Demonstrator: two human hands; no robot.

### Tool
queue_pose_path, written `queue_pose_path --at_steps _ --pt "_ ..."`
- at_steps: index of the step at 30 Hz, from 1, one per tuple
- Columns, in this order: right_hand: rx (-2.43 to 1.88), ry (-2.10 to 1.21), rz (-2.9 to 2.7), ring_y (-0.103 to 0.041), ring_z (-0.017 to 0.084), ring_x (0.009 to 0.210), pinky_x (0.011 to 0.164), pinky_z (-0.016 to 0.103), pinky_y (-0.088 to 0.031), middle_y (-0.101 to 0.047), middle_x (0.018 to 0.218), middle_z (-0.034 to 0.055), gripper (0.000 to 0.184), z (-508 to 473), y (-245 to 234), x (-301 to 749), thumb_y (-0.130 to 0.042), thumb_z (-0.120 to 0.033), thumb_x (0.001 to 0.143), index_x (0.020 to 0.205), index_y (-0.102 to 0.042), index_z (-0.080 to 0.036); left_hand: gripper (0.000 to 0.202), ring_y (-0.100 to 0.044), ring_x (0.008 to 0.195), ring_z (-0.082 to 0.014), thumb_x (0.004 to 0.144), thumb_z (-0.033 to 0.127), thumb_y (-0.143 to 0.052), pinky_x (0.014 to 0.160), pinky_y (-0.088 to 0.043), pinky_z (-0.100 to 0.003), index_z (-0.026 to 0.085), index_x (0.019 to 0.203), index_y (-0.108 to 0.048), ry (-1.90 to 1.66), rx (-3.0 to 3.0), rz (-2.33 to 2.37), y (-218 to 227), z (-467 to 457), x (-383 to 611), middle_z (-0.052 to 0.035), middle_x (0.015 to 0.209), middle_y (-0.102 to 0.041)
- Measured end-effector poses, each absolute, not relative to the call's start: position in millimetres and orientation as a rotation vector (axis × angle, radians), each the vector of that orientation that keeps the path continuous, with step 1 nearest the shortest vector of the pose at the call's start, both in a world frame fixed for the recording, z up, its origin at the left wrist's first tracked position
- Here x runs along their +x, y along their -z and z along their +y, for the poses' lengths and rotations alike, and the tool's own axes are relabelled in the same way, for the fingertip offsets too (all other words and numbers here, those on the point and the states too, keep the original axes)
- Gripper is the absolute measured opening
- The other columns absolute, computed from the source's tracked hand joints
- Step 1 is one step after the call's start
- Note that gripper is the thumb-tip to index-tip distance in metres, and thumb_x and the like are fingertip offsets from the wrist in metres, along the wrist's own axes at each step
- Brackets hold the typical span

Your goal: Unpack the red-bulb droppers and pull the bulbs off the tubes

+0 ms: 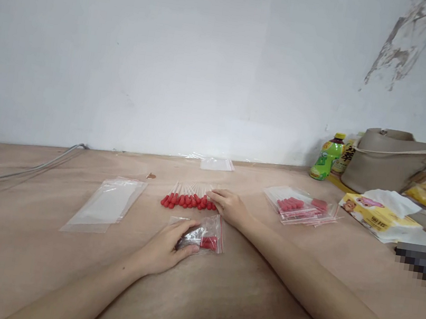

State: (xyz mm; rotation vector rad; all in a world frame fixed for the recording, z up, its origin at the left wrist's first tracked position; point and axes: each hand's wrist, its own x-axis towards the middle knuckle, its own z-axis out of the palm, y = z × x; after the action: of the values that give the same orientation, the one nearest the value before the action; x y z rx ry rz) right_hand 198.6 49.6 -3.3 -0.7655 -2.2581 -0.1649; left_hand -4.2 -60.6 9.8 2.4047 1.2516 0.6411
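A row of sticks with red rounded tips [186,200] lies on the table, tips toward me. My right hand [230,207] is at the right end of the row, its fingers bent over the last sticks; the thumb is mostly hidden. Nearer to me lies a clear zip bag [210,228] with a red edge strip and a red piece [209,242] inside. My left hand [172,244] holds the bag's left side, thumb in front and fingers behind.
Flat clear bags [106,205] lie on the left, and filled zip bags [300,207] with red pieces on the right. Another small bag [217,164] is by the wall. A tissue box [380,216], green bottle [327,158] and beige bag [384,161] stand right; a cable [35,167] runs left.
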Motion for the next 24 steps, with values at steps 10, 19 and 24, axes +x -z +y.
queue_pose_path --at_steps 10,19,24 --pt "-0.905 0.244 -2.342 -0.057 0.021 0.088 0.080 0.035 -0.039 -0.066 0.095 0.0057 0.022 34 -8 208 -0.051 -0.031 0.084 0.100 -0.064 -0.022 0.046 -0.050 0.109 -0.0224 0.081 0.040 -0.051 0.092 -0.041 -0.037 0.023 0.123 -0.043 -0.648 2.393 1.240 -11 -60 -5 -0.0060 0.123 -0.052" --pt "-1.049 -0.372 -2.045 -0.054 0.013 0.061 0.058 0.025 -0.041 -0.061 0.064 0.0004 0.012 -5 -2 232 -0.055 -0.024 0.076 0.071 -0.063 -0.018 0.047 -0.048 0.111 -0.0236 0.081 0.042 -0.050 0.093 -0.040 -0.040 0.023 0.124 -0.042 -0.648 2.397 1.264 -9 -62 -5 -0.0067 0.125 -0.050" --pt "-0.793 -0.563 -2.246 -0.055 0.015 0.076 0.072 0.027 -0.042 -0.064 0.076 0.0010 0.010 -22 -8 230 -0.060 -0.028 0.076 0.078 -0.068 -0.021 0.048 -0.047 0.112 -0.0236 0.082 0.042 -0.048 0.094 -0.039 -0.041 0.023 0.125 -0.040 -0.644 2.394 1.275 -8 -63 -5 -0.0072 0.126 -0.049"
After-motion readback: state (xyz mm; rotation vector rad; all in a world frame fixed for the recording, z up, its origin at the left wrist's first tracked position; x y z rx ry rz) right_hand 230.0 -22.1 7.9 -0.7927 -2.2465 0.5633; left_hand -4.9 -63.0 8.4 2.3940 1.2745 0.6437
